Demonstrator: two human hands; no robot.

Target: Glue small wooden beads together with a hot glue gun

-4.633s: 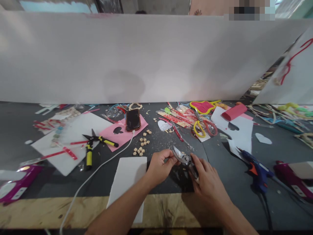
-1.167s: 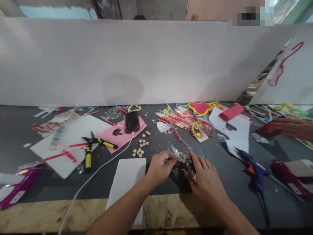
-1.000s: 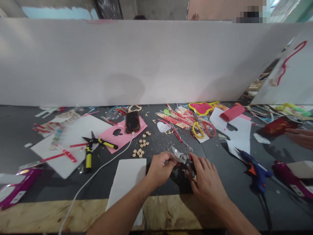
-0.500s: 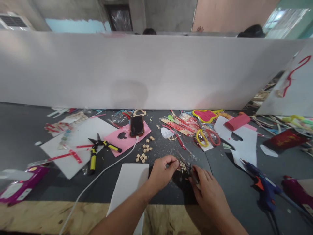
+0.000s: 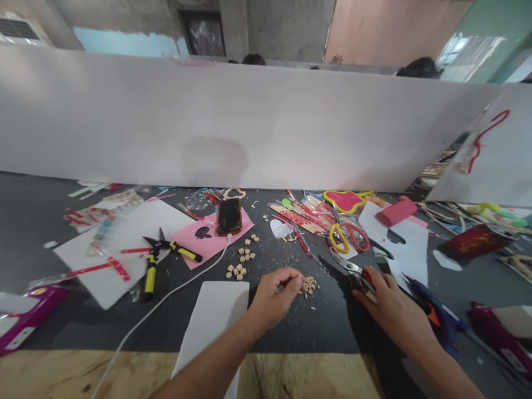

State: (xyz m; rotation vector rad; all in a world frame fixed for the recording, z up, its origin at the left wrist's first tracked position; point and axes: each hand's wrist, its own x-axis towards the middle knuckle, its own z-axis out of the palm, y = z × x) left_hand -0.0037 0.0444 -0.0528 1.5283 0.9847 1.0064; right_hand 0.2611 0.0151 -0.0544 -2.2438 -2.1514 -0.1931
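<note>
My right hand (image 5: 388,302) is closed around a pair of pruning shears (image 5: 351,267), whose metal jaws point up and left over the dark table. Some red shows on the handle; the fingers hide the rest. Thumb and fingertips of my left hand (image 5: 280,291) are pinched together beside a small pile of short pale wooden pieces (image 5: 310,285). Whatever is between those fingers is too small or hidden to make out. Left of that hand lie several little pale clusters (image 5: 236,271) made of such pieces. Below them is a white foam block (image 5: 220,310), partly covered by my left forearm.
Yellow-handled pliers (image 5: 150,271) and a phone (image 5: 229,216) on a cable lie to the left. Scissors (image 5: 339,238) and patterned red sticks (image 5: 299,219) are farther back. A blue glue gun (image 5: 440,310) lies right of my right hand. A white board (image 5: 266,127) stands behind.
My right hand has moved right with the pruning shears, away from the pile and my left hand. The left hand stays pinched at nearly the same spot. The view has shifted slightly.
</note>
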